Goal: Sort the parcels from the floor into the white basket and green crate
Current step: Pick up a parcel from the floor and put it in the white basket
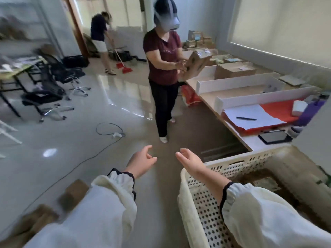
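Straight ahead of me a person in a maroon shirt [163, 56] stands on the floor between my hands and the far room, holding a cardboard box [197, 63] tilted in both hands, just beside the long table [250, 143] that runs along the right wall. On that table I see white dividers [238, 83], a sheet of paper with a pen [246, 118] on it, a tablet [274, 137] near the table's near edge, and more brown boxes farther back. A black cable [109, 128] loops over the tiles to a power strip [117, 134], to the left of that person's feet. Office chairs [53, 77] lie tipped at the left, and farther off a second person [99, 33] bends over a red broom [125, 68]. The white basket [204, 212] sits at my lower right, under my right forearm; something brown lies inside it, too blurred for me to tell what. The parcels [75, 192] are brown and blurred, on the floor at my lower left, partly behind my left sleeve. My left hand [141, 161] and right hand [189, 161] reach out over bare floor, palms turned toward each other and apart, fingers loosely curled; both are empty and touch nothing.
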`<state>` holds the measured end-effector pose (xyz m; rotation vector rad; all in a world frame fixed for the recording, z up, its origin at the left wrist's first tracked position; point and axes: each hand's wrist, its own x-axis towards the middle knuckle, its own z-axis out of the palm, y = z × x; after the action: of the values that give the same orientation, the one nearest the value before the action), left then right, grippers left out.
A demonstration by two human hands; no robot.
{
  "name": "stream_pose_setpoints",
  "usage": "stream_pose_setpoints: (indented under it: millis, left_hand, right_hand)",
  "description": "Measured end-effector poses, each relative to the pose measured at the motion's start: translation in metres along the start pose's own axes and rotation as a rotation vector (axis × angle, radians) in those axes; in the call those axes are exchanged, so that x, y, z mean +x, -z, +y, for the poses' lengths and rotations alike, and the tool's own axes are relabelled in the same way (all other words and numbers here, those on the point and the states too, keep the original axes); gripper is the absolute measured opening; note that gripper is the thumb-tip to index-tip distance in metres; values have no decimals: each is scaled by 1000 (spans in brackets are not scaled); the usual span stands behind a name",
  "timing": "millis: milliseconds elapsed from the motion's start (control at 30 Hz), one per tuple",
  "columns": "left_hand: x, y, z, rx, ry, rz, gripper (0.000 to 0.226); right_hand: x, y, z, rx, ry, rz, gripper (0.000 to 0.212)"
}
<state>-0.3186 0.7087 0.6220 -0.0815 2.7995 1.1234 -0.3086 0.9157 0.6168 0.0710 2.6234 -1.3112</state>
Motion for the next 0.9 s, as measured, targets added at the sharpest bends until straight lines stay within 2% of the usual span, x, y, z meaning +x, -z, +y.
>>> stream_pose_setpoints:
  millis: [300, 533, 900]
  left_hand:
    - [-107, 164, -171, -121, 300, 354, 53]
    - [-224, 282, -299, -88, 558, 519, 59]
    - [-350, 319, -414, -363, 831, 773, 58]
  right_hand:
    - [1, -185, -162, 4, 199, -312, 62]
    - [-41, -355, -281, -8, 345, -565, 57]
    - [-115, -541, -356, -218, 475, -938, 60]
